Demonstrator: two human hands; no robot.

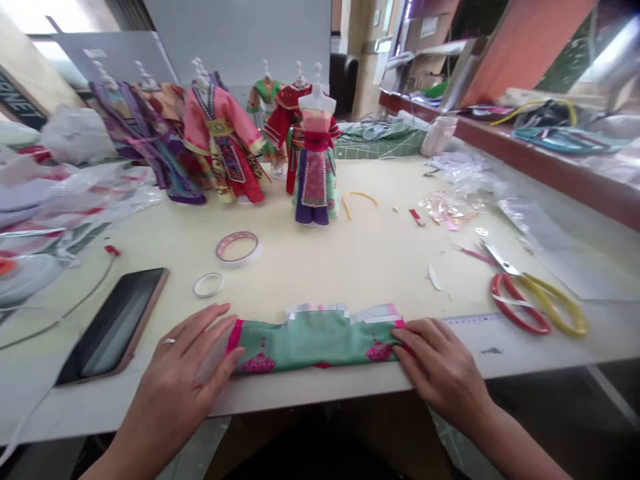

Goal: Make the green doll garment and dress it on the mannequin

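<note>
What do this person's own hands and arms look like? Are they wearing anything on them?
Both hands are bare, with five-fingered human shapes and no gloves or cables attached. The left hand wears a pale, shiny ring on one finger; no ring shows on the right hand. No sleeve shows on the parts of the forearms in view.

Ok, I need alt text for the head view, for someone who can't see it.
A person's left hand and right hand touch opposite ends of a green fabric piece with pink motifs, near the edge of a pale table. A dark-screened phone lies left, scissors right, and several dressed mannequins stand behind.
</note>
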